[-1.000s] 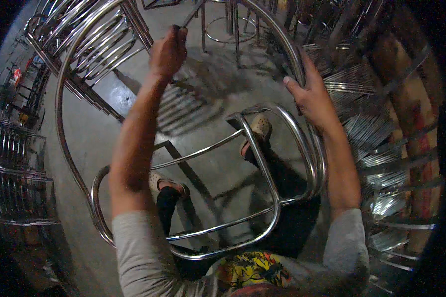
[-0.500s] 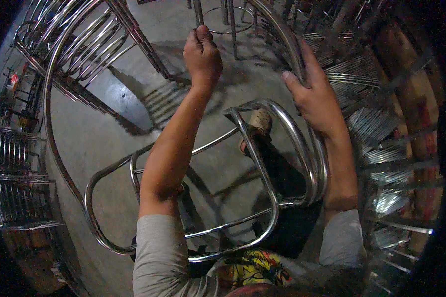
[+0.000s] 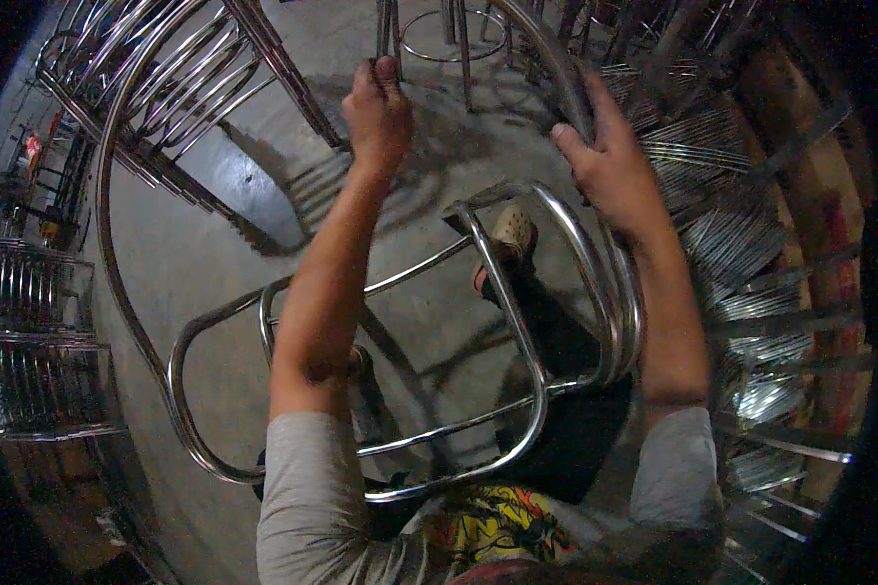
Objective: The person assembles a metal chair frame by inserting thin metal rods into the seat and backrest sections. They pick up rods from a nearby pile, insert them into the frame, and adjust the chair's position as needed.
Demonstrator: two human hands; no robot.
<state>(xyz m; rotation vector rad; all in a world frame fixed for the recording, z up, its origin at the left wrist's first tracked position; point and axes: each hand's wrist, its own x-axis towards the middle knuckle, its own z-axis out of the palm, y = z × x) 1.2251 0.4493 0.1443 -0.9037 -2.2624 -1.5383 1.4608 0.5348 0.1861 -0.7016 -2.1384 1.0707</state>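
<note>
The left hand (image 3: 379, 119) closes around a slim bar (image 3: 384, 34); the right hand (image 3: 615, 174) clasps the chrome frame (image 3: 518, 325), which spreads between and below both hands; a firm right-hand hold should steady it

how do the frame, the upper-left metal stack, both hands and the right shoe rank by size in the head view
1. Frame, even with its top cut off
2. Metal stack
3. Left hand and right hand: too alike to rank
4. Right shoe, partly covered
</note>
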